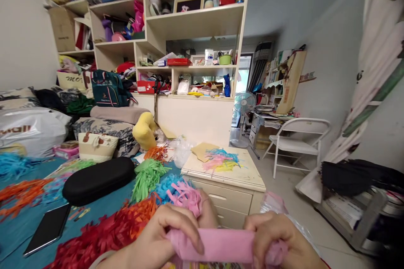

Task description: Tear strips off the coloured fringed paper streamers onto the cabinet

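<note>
Stretched between my two hands at the bottom of the view is a folded band of pink tissue paper. My left hand is closed round its left end, thumb and fingers pinching it. At the other end, my right hand grips the paper, and a crumpled pink end pokes out beyond the fingers. Just past my left hand lies a pink fringed tassel, beside a blue tassel and a green tassel. Red fringe spreads to the left of my left forearm.
A black case and a phone lie on the teal bed cover. Orange fringe is at far left. Ahead stands a cream nightstand bearing coloured paper strips. A white folding chair stands to the right.
</note>
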The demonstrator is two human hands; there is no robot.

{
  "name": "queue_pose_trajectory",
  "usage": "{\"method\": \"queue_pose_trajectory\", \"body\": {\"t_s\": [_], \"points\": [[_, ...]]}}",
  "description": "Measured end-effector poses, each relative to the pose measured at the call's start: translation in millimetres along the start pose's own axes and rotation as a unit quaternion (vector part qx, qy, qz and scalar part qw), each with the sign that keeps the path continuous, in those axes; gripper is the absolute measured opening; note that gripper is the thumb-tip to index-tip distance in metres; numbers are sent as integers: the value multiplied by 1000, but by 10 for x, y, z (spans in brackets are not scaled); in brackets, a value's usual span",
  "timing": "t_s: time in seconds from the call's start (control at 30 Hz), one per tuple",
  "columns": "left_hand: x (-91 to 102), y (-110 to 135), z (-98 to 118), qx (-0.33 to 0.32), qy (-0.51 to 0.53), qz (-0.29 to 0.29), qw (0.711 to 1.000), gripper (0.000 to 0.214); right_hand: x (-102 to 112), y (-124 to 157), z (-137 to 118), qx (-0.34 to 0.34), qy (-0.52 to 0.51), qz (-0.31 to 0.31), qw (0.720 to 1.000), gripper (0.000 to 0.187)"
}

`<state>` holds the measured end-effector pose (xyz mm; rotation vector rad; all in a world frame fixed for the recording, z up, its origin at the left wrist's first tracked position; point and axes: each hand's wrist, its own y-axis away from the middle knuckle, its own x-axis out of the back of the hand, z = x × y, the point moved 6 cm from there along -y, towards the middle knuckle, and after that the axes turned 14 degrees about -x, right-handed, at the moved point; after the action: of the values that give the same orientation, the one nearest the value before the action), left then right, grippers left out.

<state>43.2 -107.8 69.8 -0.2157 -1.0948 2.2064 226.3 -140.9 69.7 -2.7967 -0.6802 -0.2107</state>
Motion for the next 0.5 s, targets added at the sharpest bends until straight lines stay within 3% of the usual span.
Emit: {"method": "queue_pose_trajectory", "body": {"t_s": [0.13,0.4,0.5], "points": [[3,2,-24,-1,12,-6,1000,44,19,34,-64,14,65,7,998,45],[-31,58,-113,-31,39,-16,999,45,-24,6,99,-31,-79,-11,996,39],[-7,65,-81,-27,38,-40,998,44,-41,-4,118,-34,-64,-26,997,39]]}}
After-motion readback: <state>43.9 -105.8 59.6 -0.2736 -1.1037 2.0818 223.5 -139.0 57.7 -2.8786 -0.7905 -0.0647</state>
